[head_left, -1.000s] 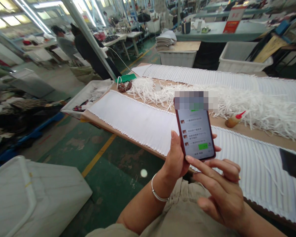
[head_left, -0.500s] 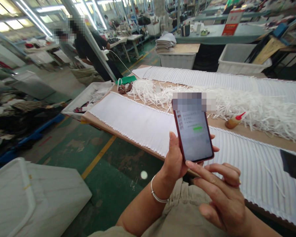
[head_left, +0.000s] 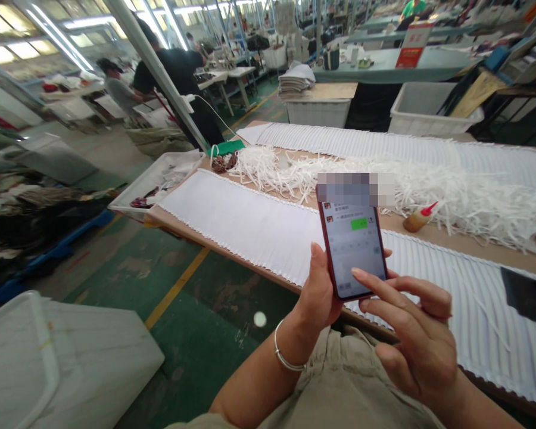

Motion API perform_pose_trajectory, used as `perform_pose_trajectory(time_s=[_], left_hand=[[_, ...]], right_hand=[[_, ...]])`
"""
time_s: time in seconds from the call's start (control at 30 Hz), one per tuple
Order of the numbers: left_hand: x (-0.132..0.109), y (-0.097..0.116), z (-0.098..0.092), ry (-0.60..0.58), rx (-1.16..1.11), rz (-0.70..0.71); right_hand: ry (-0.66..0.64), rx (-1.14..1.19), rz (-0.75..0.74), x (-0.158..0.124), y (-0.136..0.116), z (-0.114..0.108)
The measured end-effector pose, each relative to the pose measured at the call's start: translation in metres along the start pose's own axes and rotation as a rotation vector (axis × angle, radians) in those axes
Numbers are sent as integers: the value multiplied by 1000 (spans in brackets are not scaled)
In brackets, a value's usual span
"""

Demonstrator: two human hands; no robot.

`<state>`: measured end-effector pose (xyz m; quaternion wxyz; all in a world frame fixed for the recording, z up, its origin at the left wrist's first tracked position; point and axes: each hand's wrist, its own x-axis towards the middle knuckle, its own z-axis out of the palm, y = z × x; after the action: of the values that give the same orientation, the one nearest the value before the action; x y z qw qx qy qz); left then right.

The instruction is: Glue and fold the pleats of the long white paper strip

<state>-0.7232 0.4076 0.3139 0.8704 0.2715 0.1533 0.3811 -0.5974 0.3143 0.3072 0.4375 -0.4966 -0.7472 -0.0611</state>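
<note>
A phone in a red case [head_left: 354, 250] is held upright by my left hand [head_left: 317, 292], its thumb along the left edge and fingertips showing at the right edge. The lit screen shows a chat with a green bubble; its top is blurred out. My right hand [head_left: 417, 333] holds nothing, its fingers apart, with one fingertip over the lower part of the screen. Behind the phone, white fabric pieces [head_left: 245, 226] lie in an overlapping row along the table's near edge. A bottle with a red tip [head_left: 420, 217] lies to the right of the phone.
White strips [head_left: 464, 190] are heaped along the middle of the table, with another row of white pieces [head_left: 361, 140] behind. A white bin [head_left: 84, 351] stands at lower left, a shallow tray [head_left: 129, 205] at the table's left end. Two people are beyond the metal post [head_left: 161, 77].
The screen has changed, with the green bubble now larger and keys or buttons below. My right fingertip has moved from the phone's lower left corner up onto the screen. The people at back left have shifted.
</note>
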Motion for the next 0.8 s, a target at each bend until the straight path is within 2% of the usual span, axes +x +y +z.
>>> perform_pose_trajectory(time_s=[0.17, 0.3, 0.6, 0.8], left_hand=[[1, -5, 3, 8, 19, 48], [2, -7, 5, 28, 31, 32], [6, -8, -2, 3, 58, 28], [8, -4, -3, 34, 48, 47]], right_hand=[[6, -18, 17, 3, 1, -1], [7, -19, 26, 5, -1, 0], [8, -46, 68, 10, 4, 2], [-23, 8, 46, 8, -1, 7]])
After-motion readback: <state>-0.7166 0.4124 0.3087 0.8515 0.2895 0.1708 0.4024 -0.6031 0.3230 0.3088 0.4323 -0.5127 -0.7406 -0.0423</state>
